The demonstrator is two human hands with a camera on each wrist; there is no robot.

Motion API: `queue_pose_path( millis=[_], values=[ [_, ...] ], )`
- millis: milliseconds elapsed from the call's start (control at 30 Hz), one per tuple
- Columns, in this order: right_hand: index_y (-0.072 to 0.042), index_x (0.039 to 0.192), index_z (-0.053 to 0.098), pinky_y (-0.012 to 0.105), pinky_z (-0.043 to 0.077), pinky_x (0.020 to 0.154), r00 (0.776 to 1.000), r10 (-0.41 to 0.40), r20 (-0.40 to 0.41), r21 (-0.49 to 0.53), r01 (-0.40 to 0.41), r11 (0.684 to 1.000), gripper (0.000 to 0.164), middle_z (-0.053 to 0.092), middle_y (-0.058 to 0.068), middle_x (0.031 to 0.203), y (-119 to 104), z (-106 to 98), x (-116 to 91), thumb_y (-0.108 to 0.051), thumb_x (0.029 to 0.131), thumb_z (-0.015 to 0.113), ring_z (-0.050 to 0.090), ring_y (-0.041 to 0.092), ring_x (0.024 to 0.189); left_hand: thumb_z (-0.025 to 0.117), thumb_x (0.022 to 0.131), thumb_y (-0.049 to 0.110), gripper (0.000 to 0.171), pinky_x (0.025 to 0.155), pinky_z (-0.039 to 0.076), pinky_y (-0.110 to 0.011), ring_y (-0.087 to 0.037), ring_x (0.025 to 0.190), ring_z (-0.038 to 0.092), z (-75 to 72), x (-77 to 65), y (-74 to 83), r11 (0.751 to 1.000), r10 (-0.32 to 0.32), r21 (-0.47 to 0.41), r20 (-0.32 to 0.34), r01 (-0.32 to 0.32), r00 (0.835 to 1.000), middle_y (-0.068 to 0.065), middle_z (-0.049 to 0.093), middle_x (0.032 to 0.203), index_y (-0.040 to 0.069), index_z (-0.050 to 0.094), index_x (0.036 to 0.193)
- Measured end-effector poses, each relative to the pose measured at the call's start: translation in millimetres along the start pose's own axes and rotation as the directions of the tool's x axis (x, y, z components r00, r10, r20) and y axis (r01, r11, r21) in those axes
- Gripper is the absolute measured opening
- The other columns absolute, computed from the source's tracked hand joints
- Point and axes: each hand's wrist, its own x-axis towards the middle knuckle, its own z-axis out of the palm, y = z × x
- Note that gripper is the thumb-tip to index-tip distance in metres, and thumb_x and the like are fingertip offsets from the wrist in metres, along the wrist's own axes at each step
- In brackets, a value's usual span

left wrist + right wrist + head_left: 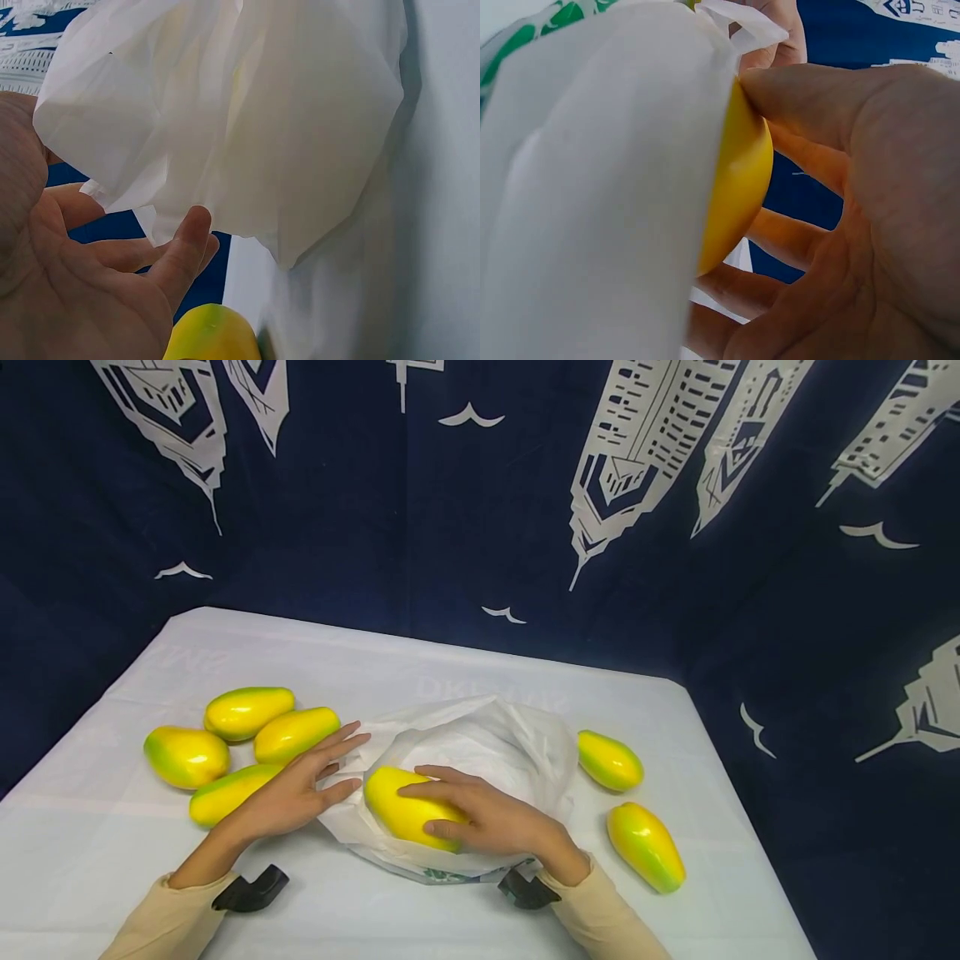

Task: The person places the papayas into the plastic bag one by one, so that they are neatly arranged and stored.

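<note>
A white plastic bag [480, 735] lies with its mouth spread toward the camera. My right hand [487, 810] grips a yellow mango [401, 806] at the bag's mouth, fingers over its top. In the right wrist view the bag's film hides part of that mango [739, 180]. On the other side, my left hand [296, 789] has its fingers extended beside the bag's left rim. Its fingertips are close to the film in the left wrist view; whether they touch it I cannot tell.
Several yellow-green mangoes, one of them a mango [187, 757] at the far left, lie left of the bag, partly behind my left hand. Right of it lie an upper mango [611, 762] and a lower mango [647, 847]. A white cloth [360, 918] covers the table.
</note>
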Motion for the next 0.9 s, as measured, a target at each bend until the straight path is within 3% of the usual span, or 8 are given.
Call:
queue_pose_path(
  millis=[267, 500, 900],
  values=[
    [-0.03, 0.151, 0.045, 0.051, 0.034, 0.119, 0.999, 0.031, -0.029, -0.031, -0.032, 0.999, 0.051, 0.034, 0.007, 0.162, 0.1, 1.3, 0.2, -0.036, 0.102, 0.058, 0.037, 0.023, 0.146, 0.062, 0.1, 0.023, 0.062, 0.114, 0.034, -0.059, -0.044, 0.151, 0.021, -0.3, -0.4, 0.1, 1.0, -0.006, -0.001, 0.003, 0.006, 1.0, -0.019, 0.014, 0.167, 0.007, 0.037, 0.154],
    [-0.025, 0.149, 0.048, 0.049, 0.035, 0.119, 0.998, 0.026, -0.059, -0.027, -0.028, 0.999, 0.049, 0.041, 0.008, 0.158, 2.6, 0.8, 0.7, -0.033, 0.101, 0.058, 0.042, 0.022, 0.143, 0.062, 0.1, 0.022, 0.062, 0.114, 0.034, -0.059, -0.044, 0.151, 0.021, 0.0, 0.1, -0.1, 1.0, -0.004, -0.002, 0.004, 0.004, 1.0, -0.019, 0.014, 0.167, 0.007, 0.037, 0.154],
    [-0.026, 0.149, 0.048, 0.05, 0.033, 0.119, 0.992, 0.072, -0.108, -0.044, -0.077, 0.996, 0.05, 0.039, 0.007, 0.159, -0.4, -0.7, -1.0, -0.033, 0.101, 0.06, 0.038, 0.026, 0.145, 0.062, 0.1, 0.022, 0.062, 0.114, 0.034, -0.058, -0.043, 0.151, 0.021, -0.6, 0.1, 0.2, 1.0, 0.001, -0.008, 0.004, -0.001, 1.0, -0.019, 0.014, 0.167, 0.007, 0.037, 0.154]
  ],
)
